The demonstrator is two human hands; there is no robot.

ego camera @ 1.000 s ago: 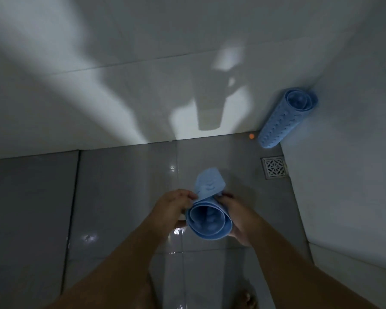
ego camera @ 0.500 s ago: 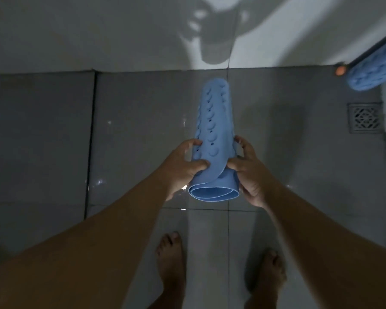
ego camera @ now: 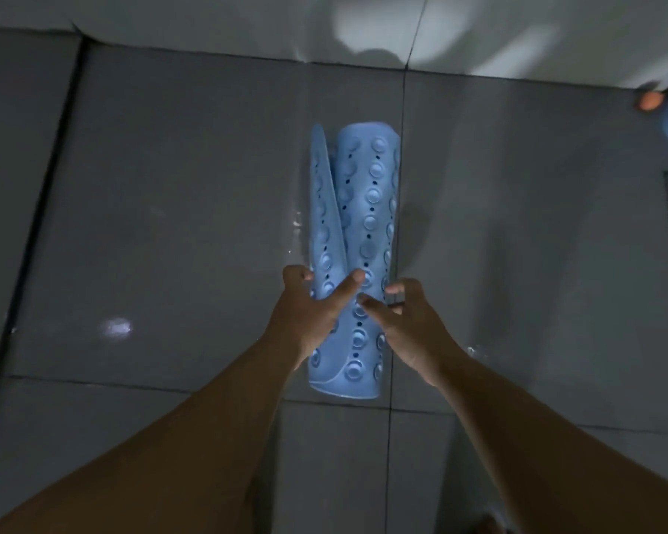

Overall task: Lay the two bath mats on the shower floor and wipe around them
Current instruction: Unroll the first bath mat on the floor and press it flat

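Rolled blue bath mat (ego camera: 363,225) on grey floor tiles (ego camera: 170,225); left hand (ego camera: 309,314) grips loose flap, right hand (ego camera: 405,321) released, fingers touching roll.

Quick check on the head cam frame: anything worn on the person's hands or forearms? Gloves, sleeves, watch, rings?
Nothing worn that shows. The left hand and right hand are bare, no gloves. Both forearms are bare to the frame edge: no sleeves, watch or wristband visible. The light is too dim to rule out a thin ring.

Pale blue bath mat (ego camera: 365,210) dotted with suction cups; grey floor tiles (ego camera: 170,186)
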